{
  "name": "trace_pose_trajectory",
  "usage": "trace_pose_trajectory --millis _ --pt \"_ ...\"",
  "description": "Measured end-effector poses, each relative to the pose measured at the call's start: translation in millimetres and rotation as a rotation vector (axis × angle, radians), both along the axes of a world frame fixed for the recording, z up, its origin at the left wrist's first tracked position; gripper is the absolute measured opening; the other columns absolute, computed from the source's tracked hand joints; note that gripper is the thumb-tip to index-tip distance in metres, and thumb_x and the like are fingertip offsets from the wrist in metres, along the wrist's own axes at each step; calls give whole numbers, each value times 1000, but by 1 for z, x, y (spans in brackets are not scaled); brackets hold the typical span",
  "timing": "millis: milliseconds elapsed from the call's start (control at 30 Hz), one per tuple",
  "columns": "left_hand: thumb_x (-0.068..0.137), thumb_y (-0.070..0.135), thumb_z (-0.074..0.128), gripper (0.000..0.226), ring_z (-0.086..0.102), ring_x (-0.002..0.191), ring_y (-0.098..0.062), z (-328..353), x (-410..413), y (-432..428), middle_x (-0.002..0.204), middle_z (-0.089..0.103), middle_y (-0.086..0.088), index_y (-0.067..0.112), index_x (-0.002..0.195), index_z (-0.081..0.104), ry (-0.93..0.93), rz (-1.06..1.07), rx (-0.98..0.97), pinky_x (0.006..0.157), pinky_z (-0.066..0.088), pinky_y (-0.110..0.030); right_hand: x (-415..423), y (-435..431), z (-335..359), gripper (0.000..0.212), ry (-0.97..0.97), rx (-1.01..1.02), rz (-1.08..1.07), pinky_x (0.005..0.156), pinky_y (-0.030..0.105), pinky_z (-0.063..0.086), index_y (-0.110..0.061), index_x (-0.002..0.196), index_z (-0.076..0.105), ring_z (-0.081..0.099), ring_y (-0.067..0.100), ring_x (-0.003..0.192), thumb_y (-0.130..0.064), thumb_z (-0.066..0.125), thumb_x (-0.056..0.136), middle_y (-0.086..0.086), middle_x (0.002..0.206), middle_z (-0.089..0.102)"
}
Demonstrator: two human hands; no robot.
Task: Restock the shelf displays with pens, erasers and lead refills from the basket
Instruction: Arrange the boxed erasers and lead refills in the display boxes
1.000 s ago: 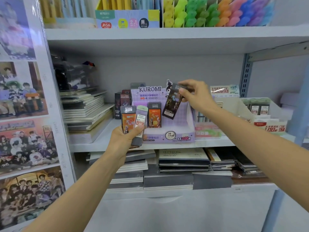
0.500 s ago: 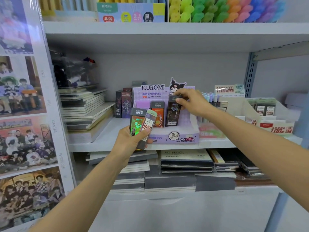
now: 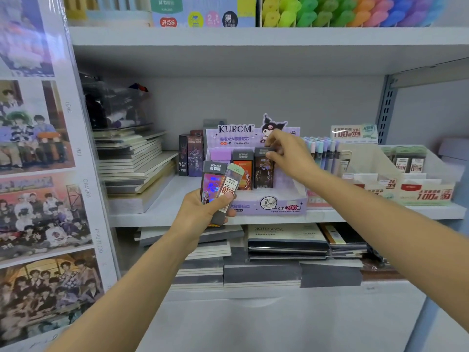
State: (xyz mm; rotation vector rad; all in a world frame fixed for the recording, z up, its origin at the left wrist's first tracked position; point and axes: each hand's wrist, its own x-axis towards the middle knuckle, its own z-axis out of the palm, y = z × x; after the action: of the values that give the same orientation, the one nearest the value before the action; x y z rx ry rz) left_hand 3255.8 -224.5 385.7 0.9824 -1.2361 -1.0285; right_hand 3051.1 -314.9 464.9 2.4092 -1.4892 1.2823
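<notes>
Far left: a poster sheet (image 3: pixel 38 174) of group photographs covers the side panel.

Middle shelf (image 3: pixel 152 219), left end: a stack of notebooks (image 3: pixel 132 161) lies flat, with a clear plastic case (image 3: pixel 114 107) on top; its contents cannot be made out. Toward the back, two dark boxes (image 3: pixel 190 156) stand upright just beside the left wall of the purple display box (image 3: pixel 269 207), which sits at the shelf's front edge near the middle.

Left grip (image 3: pixel 200 214): raised in front of the shelf's front edge. Fingers and thumb are curled round two lead-refill cases, held upright and touching: a shiny case (image 3: pixel 212 184) with a dark cap and a clear case (image 3: pixel 231 185) with a green cap.

Inside the display box: an orange case (image 3: pixel 242 171) stands upright, and a dark case (image 3: pixel 264 171) stands upright just beside it on its right.

Right grip (image 3: pixel 289 153): thumb and fingertips pinch the cap of the dark case from above.

Right of the display box: a row of pastel pens (image 3: pixel 319 151) stands behind the wrist. A white display tray (image 3: pixel 368 179) at the shelf's right end holds green-capped refills (image 3: pixel 408 163).

Lower shelf: flat piles of lower notebooks (image 3: pixel 286 240). Top shelf: a pen box (image 3: pixel 203 13) and a row of coloured items (image 3: pixel 355 11), cut off by the frame.
</notes>
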Motion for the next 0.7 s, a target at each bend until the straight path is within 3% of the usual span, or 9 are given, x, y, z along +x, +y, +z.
trace_pose_trajectory --millis 133,233,333,433,567,700 --pt "84 20 73 22 74 74 -19 3 -2 1 94 76 -7 11 103 68 26 2 1 64 60 -28 -2 -2 0 16 41 -68 -40 93 37 47 -14 107 67 54 22 102 -15 65 91 7 112 52" --pt "84 16 73 18 73 69 -18 5 -8 4 87 76 -6 10 100 68 48 -11 -13 59 58 -25 2 16 10 18 -115 -103 123 82 22 43 -19 107 66 54 10 93 -30 63 92 -3 108 52" --pt "82 17 74 21 72 68 -19 8 -16 8 84 76 -5 9 101 68 68 -35 -34 57 56 -23 4 43 9 28 -191 267 398 78 24 53 -22 110 64 65 8 87 -41 65 89 -5 101 68" --pt "76 22 77 30 73 68 -20 12 -29 12 84 76 -6 9 101 69 88 -64 -38 56 55 -24 -2 56 -2 25 -187 439 523 83 40 55 -11 103 69 68 23 92 -32 66 90 5 97 73" --pt "79 39 69 38 73 79 -23 19 -52 12 95 75 -12 14 108 70 89 -198 -35 64 59 -29 -32 64 4 20 -365 411 595 71 27 54 -5 108 62 66 13 83 -20 57 97 9 96 72" --pt "97 23 54 21 72 70 -21 25 -92 9 82 74 -9 7 105 65 128 -298 6 62 58 -28 -90 66 24 19 -471 252 513 69 28 57 -4 113 59 65 17 83 -16 53 99 3 90 71"
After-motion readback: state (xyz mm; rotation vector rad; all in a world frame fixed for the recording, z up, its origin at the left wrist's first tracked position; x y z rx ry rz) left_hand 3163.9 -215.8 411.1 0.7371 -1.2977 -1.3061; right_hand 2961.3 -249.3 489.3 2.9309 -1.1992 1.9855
